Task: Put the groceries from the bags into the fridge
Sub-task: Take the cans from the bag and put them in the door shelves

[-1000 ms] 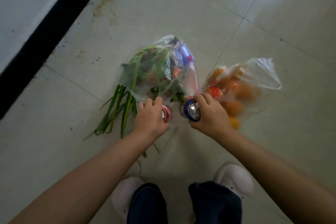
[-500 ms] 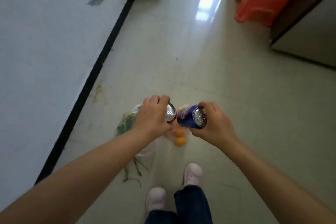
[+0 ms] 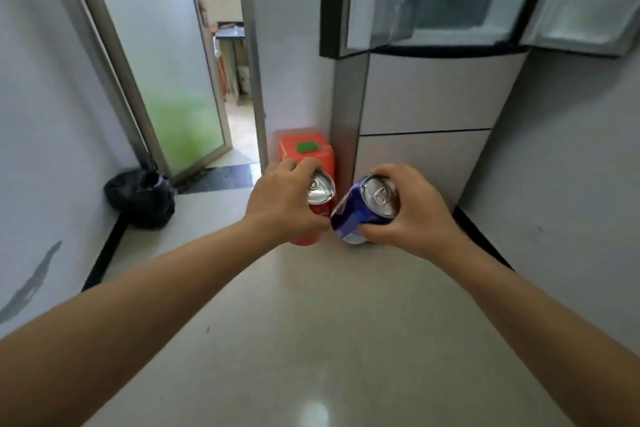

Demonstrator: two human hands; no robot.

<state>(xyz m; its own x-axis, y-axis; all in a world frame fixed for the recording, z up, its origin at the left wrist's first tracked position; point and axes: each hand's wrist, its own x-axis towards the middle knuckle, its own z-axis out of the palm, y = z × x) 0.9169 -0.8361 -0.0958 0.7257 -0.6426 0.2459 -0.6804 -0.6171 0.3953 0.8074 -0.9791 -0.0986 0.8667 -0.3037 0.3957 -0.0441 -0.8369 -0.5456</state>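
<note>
Two cans are now raised before the fridge [image 3: 429, 94], bags gone from view. My left hand [image 3: 282, 204] grips the red can [image 3: 317, 204]; my right hand [image 3: 412, 210] grips the blue can [image 3: 360, 215]. I see an orange stool [image 3: 306, 152] beside the fridge.

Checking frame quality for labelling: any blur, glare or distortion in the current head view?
Head view: fridge top is motion-smeared; the red can in the left hand and blue can in the right hand are sharper. Glare patch on the floor. Wide-angle bends the door frame.
</note>
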